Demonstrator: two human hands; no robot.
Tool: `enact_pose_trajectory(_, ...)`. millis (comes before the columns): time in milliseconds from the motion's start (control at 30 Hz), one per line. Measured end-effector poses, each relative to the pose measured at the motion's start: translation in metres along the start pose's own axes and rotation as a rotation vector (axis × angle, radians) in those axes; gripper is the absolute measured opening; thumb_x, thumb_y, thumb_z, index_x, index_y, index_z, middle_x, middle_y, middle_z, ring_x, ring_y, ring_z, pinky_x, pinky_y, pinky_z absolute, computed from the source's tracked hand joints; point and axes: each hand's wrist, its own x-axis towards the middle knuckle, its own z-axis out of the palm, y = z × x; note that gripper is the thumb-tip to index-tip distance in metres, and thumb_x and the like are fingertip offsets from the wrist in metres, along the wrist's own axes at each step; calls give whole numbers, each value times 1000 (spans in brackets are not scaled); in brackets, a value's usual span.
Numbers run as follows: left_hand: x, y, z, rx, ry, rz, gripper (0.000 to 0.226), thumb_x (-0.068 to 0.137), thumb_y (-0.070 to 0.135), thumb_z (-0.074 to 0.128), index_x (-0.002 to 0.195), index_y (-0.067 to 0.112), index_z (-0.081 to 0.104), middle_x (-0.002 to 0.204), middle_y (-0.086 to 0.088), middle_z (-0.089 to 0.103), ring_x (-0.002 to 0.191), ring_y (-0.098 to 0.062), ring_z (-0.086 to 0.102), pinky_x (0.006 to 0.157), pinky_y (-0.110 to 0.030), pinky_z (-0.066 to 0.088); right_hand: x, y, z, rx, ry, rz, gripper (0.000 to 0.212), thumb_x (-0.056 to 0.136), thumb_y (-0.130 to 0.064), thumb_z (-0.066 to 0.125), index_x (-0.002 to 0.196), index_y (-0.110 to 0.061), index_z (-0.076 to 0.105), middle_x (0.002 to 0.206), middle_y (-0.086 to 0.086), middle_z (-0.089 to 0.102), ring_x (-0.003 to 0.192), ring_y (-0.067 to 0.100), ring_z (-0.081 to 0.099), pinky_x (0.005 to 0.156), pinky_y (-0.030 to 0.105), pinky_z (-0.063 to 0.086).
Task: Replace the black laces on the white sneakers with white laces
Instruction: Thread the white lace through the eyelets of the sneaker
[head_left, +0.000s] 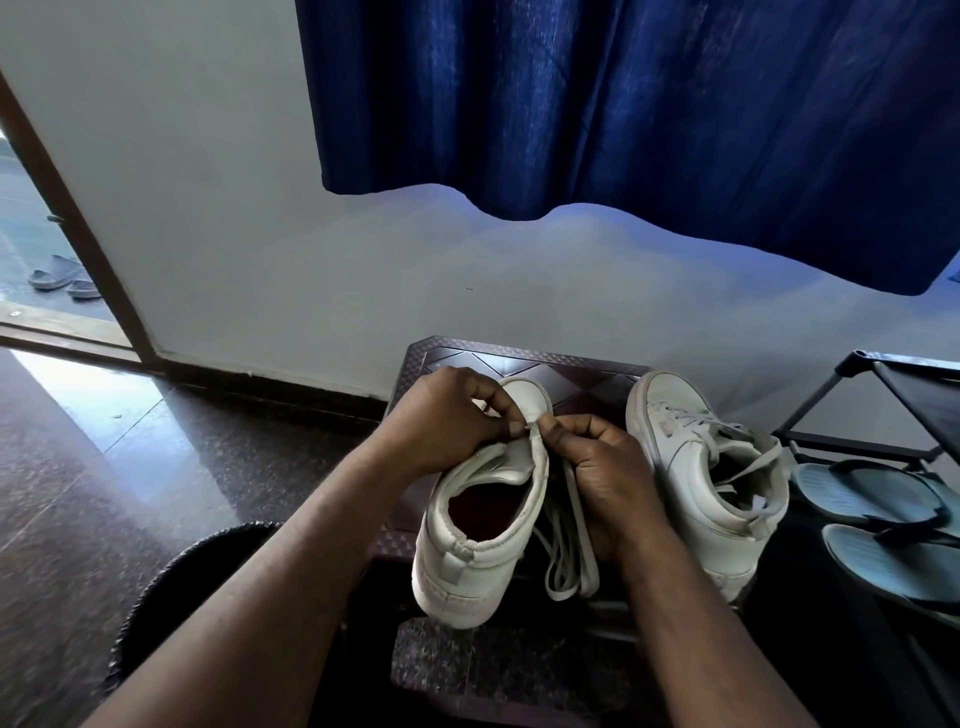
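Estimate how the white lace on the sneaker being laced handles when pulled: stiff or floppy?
Likely floppy: the lace hangs in slack loops beside the sneaker. Probably light, since the right hand holds it by a pinch. Its flat strands may snag or tangle.

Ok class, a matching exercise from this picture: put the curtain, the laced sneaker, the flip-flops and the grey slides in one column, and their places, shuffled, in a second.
Things
1 curtain
2 laced sneaker
3 flip-flops
4 slides

Places
A far left, beyond the door frame
B far right, by the black rack
C hanging at the top of the view
D on the stool

Pairs: 1-C, 2-D, 3-B, 4-A
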Motion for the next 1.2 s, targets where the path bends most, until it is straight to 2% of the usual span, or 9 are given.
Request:
enact_pose_trajectory(200, -3, 2, 1, -65, -15, -46, 4, 83, 28, 86, 80, 29, 83, 80, 12, 78, 73, -2, 66, 82, -30, 57, -1, -1, 2, 2, 21, -20, 19, 84, -13, 83, 69, -15, 71, 84, 16, 74, 77, 27, 66, 80, 45, 56)
enact_pose_trajectory(367, -6, 7, 4, -20, 42, -48, 9, 85, 22, 80, 77, 26, 78, 86, 13, 70, 76, -5, 59, 74, -26, 44, -1, -1, 2, -38, 13, -72, 17, 86, -13, 82, 73, -12, 70, 84, 13, 74, 78, 25, 65, 78, 41, 54)
enact_pose_trajectory(500, -9, 10, -3, -289, 66, -148, 10, 85, 10, 71, 77, 15, 73, 70, 3, 63, 59, -14, 51, 60, -26, 40, 0, -3, 3, -162, 11, -193, 10, 86, -24, 82, 85, -16, 76, 93, 7, 79, 86, 20, 70, 92, 47, 57)
enact_pose_trajectory(667, -9, 12, -3, -567, 148, -237, 28, 79, 15, 66, 93, -10, 66, 77, -13, 58, 71, -24, 50, 54, -26, 37, -1, -8, 11, -413, 32, -365, 3, 86, -28, 82, 83, -29, 81, 95, -14, 76, 99, 10, 71, 97, 43, 56)
enact_pose_trajectory(800, -12, 10, -5, -596, 111, -237, 28, 70, 29, 70, 85, 5, 70, 76, -11, 60, 70, -24, 50, 60, -31, 38, 2, -10, 13, -475, 41, -389, 9, 86, -23, 82, 77, -22, 79, 98, -3, 74, 94, 11, 70, 95, 42, 56)
enact_pose_trajectory(900, -18, 8, -13, -477, 17, -220, 39, 68, 46, 76, 85, 11, 72, 75, 0, 66, 66, -16, 55, 64, -30, 43, 3, -10, 16, -439, 69, -444, 9, 88, -18, 80, 79, -18, 77, 94, 0, 74, 86, 14, 70, 86, 38, 57)
enact_pose_trajectory(1033, -30, 9, -16, -48, 13, -164, 20, 78, 47, 77, 92, 32, 78, 84, 13, 76, 79, -2, 68, 71, -22, 50, 0, -15, 27, -83, 36, -438, 10, 95, -6, 69, 88, -2, 73, 70, 8, 62, 59, 12, 51, 59, 23, 45)
enact_pose_trajectory(1100, -33, 15, -15, 98, 85, -143, 17, 80, 43, 74, 90, 30, 78, 83, 12, 74, 80, 0, 66, 64, -20, 47, -1, -22, 32, 127, 8, -500, 14, 96, -4, 66, 85, -10, 74, 70, 6, 63, 60, 10, 52, 63, 22, 45)
enact_pose_trajectory(1200, -31, 20, -14, 256, 167, -76, 20, 81, 38, 68, 76, 20, 76, 72, 4, 71, 75, -11, 66, 63, -31, 51, 2, -31, 31, 314, -54, -556, 21, 96, -11, 65, 81, -22, 74, 78, -1, 70, 69, 16, 59, 71, 27, 49)
